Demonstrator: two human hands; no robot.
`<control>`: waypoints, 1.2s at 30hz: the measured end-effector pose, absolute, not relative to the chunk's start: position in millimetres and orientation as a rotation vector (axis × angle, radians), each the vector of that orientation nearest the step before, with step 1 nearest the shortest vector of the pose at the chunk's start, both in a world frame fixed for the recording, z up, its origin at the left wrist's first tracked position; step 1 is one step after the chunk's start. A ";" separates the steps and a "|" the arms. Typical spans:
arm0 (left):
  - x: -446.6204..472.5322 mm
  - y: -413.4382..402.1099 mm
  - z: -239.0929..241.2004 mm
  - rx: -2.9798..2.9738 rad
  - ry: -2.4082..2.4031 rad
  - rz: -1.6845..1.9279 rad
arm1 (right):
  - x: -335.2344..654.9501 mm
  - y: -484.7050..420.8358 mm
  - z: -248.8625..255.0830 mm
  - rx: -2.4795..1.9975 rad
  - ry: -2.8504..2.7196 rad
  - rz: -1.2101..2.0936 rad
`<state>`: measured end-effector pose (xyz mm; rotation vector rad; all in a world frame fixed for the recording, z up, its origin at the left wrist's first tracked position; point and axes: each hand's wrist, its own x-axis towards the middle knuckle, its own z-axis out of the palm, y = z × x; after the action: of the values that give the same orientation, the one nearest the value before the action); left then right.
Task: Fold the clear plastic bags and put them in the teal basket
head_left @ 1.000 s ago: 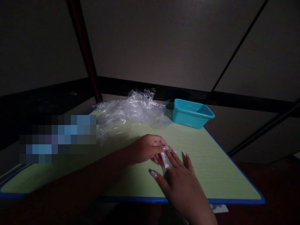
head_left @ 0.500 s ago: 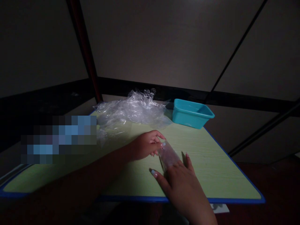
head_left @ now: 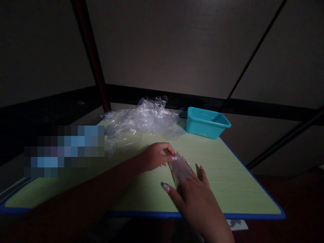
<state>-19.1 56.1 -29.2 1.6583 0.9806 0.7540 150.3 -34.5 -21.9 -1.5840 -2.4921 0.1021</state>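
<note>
A narrow, folded piece of clear plastic film point(head_left: 180, 168) lies on the light green table. At its far end, my left hand point(head_left: 158, 156) pinches the edge between thumb and forefinger. My right hand point(head_left: 196, 192) rests palm down at the near end, with its thumb and little finger spread wide. Some of its middle fingers overlap the film; I cannot tell whether they lie under it or beside it.
A crumpled heap of clear plastic point(head_left: 149, 116), with finger-shaped tips sticking up like thin disposable gloves, lies at the back of the table point(head_left: 227, 182). To its right stands a turquoise rectangular basin point(head_left: 206, 126). A blurred-out patch point(head_left: 73, 146) covers the left side. Wall panels rise behind.
My left hand has drawn slightly left and its thumb and forefinger have closed together on the film's far end. More of the right fingers shows beside the film. The right hand stays nearly still.
</note>
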 end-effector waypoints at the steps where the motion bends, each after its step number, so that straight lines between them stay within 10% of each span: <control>1: -18.9 56.3 -29.5 1.650 0.972 0.758 | 150.8 -34.2 -22.2 -1.573 -2.498 0.105; 36: -17.1 53.1 -30.7 1.632 0.865 0.662 | 189.9 -21.0 -32.8 -1.595 -2.041 0.226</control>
<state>-17.1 53.1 -30.7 1.6315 0.8646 0.6615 189.9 -21.0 -32.8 -1.5950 -2.0413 0.2263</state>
